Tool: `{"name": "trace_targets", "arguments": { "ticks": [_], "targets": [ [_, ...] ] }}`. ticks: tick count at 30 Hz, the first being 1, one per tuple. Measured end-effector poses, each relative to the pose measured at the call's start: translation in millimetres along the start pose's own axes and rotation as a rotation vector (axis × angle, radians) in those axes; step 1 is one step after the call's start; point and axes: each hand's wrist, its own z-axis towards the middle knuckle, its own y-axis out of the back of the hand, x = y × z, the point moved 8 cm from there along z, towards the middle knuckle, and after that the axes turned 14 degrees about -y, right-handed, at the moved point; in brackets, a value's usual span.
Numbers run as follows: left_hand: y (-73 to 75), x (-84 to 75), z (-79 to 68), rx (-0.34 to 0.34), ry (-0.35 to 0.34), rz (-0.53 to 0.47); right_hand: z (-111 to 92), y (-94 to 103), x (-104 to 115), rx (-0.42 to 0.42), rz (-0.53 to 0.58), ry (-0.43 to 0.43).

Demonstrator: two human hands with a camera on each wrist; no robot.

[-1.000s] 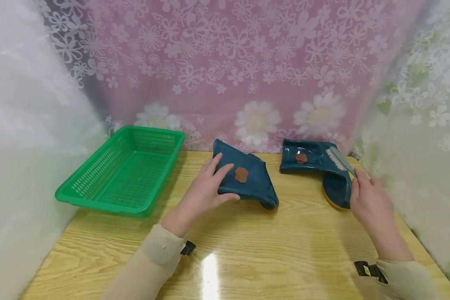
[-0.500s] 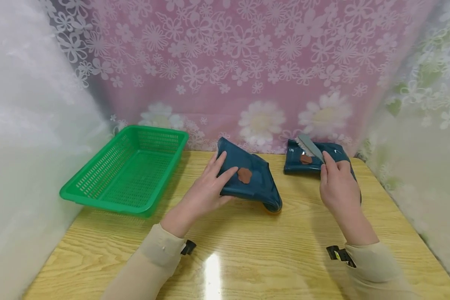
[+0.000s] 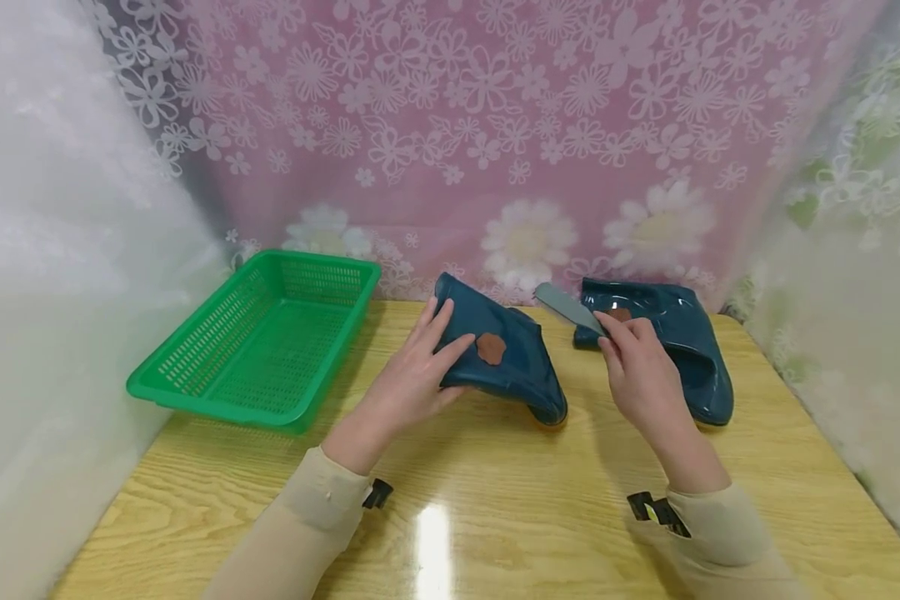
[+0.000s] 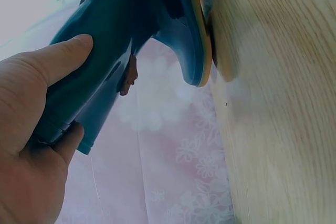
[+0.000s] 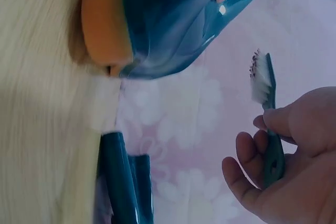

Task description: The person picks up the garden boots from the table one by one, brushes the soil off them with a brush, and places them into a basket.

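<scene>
Blue boot point(image 3: 521, 350), patched brown, slants, gripped in the left hand point(image 3: 407, 377); the right hand point(image 3: 645, 377) holds a brush point(image 3: 566, 306).

A blue, brown-patched boot point(image 3: 523, 354) is held tilted; a grey, white-bristled brush point(image 3: 566, 307) is held apart at its two o'clock.

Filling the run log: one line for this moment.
left hand: holds brown-patched boot; right hand: grips brush, bristles off both boots; other boot: on table; green basket: at left
</scene>
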Motion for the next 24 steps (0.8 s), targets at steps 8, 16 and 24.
{"name": "trace_targets", "arguments": {
  "ticks": [8,16,24],
  "targets": [
    [0.5,-1.9,1.3,-0.018,-0.029,0.026,-5,-2.0,15,0.082,0.039,0.068],
    [10.1,-1.9,0.3,-0.083,-0.094,0.085,-9,-1.8,27,0.156,0.026,0.09],
    [19.6,-1.3,-0.2,-0.146,-0.115,0.084,-16,1.1,39,0.158,-0.002,0.134]
  ]
}}
